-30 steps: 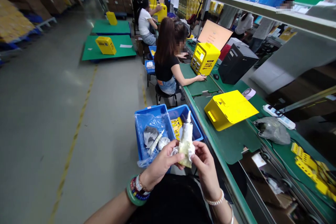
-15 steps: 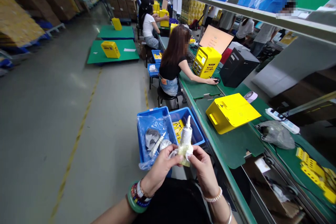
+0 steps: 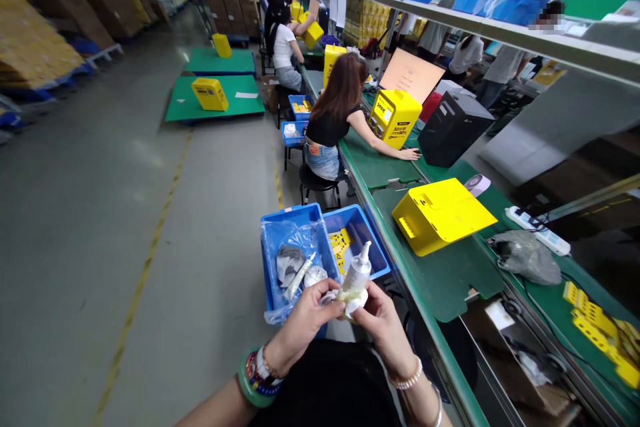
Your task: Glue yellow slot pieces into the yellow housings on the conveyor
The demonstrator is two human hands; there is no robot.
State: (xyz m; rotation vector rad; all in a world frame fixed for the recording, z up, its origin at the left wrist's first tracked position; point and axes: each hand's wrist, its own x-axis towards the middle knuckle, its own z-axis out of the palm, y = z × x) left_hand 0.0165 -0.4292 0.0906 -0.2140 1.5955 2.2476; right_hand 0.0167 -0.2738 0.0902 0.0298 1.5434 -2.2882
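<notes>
Between my two hands is a white glue tube (image 3: 359, 273) with a pointed nozzle, aimed up and slightly right. Yellowish, crumpled wrapping surrounds its lower end. My left hand (image 3: 316, 303) pinches the wrapped end from the left side. From the right, my right hand (image 3: 381, 313) grips the same end with thumb and fingers. Just beyond them, a blue bin (image 3: 267, 260) lined with clear plastic holds another tube (image 3: 300, 277) and a grey crumpled piece (image 3: 290, 261). Beside it, a second blue bin (image 3: 377, 250) contains yellow parts (image 3: 340, 245).
A yellow box-shaped housing (image 3: 440, 217) lies on the green workbench (image 3: 450, 293) at my right. Farther along, a seated co-worker (image 3: 333, 107) reaches past an upright yellow unit (image 3: 394, 119). A power strip (image 3: 537, 230) and a plastic bag (image 3: 527, 257) rest toward the right.
The tube has tilted right and its nozzle sits lower, while both my hands keep hold of its end. The seated co-worker leans farther forward.
</notes>
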